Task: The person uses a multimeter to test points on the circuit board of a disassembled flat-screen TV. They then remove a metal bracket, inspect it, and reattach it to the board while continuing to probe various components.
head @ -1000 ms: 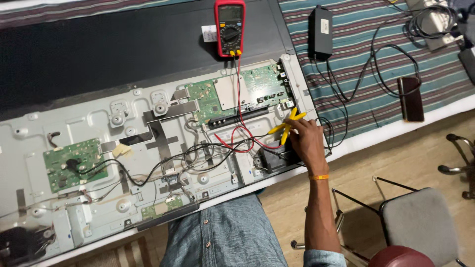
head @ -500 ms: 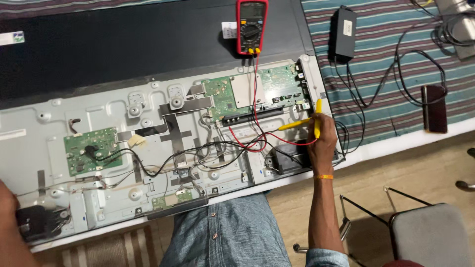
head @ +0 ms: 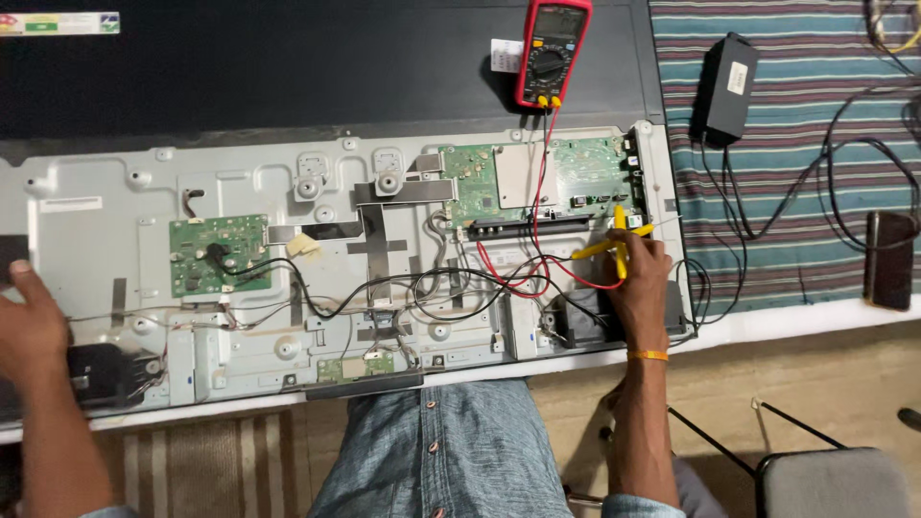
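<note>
The flat panel's back cover was already off, and its grey stamped-metal chassis [head: 249, 182] lay bare across the counter [head: 748, 321], screw bosses and ribs showing. The right hand [head: 641, 278] was closed around two yellow-handled probes [head: 614, 245], their tips set just at the lower right edge of the large green main board [head: 576, 177]. Red and black leads [head: 542, 259] looped from them up to a red-cased multimeter [head: 552, 53] resting on the dark glossy panel [head: 288, 67] above. From how things lay, I judged the probing was under way and the boards not yet removed: every board sat screwed down, cables plugged in.

The left hand [head: 34, 321] rested half-curled on the chassis's far left end, beside a black block [head: 96, 374]; it gripped nothing that I could see. A smaller green board [head: 216, 254] sat between, thin black wires snaking from it. Off to the right, a black power brick [head: 729, 82] and a dark phone [head: 887, 259] lay on a striped woven cloth [head: 796, 173].
</note>
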